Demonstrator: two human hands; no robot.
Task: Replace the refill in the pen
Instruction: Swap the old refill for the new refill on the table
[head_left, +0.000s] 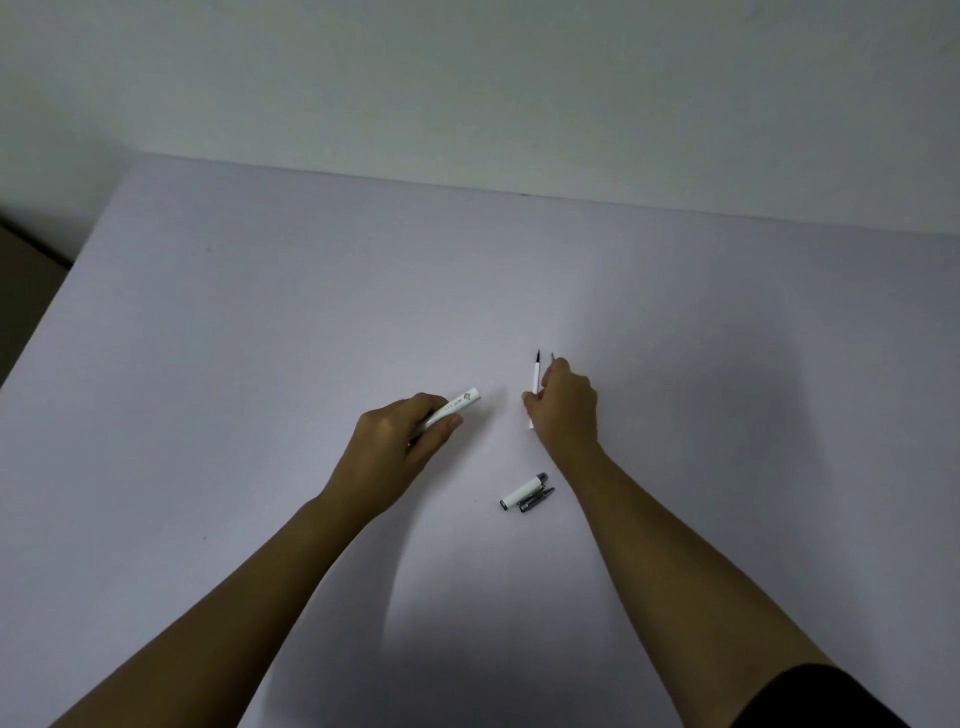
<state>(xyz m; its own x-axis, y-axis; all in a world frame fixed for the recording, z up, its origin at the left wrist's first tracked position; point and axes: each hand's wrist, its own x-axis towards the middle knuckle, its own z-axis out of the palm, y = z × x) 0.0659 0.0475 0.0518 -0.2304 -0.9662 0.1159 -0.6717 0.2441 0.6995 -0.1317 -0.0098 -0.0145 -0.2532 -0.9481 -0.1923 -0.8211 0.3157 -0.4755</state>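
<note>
holding the white pen barrel (451, 410) in a closed grip, the left hand (402, 441) keeps it tilted, its free end aimed up and to the right, toward the other hand. the right hand (563, 410) is closed around a thin white refill (535, 378) that stands nearly upright, dark tip at the top; a second, greyer tip shows just beside it above the fingers, and i cannot tell whether that is another refill or only a shadow. the two hands sit near each other above the pale worktop (260, 312), with a clear gap between barrel end and refill. the coming move turns on that mismatch, i judge: the barrel's long axis slants across, the refill's runs away from the body, so one must swing into line before it can slide in. the cap (525, 492) lies on the worktop nearer the body, close beside the right wrist, out of the way.
</note>
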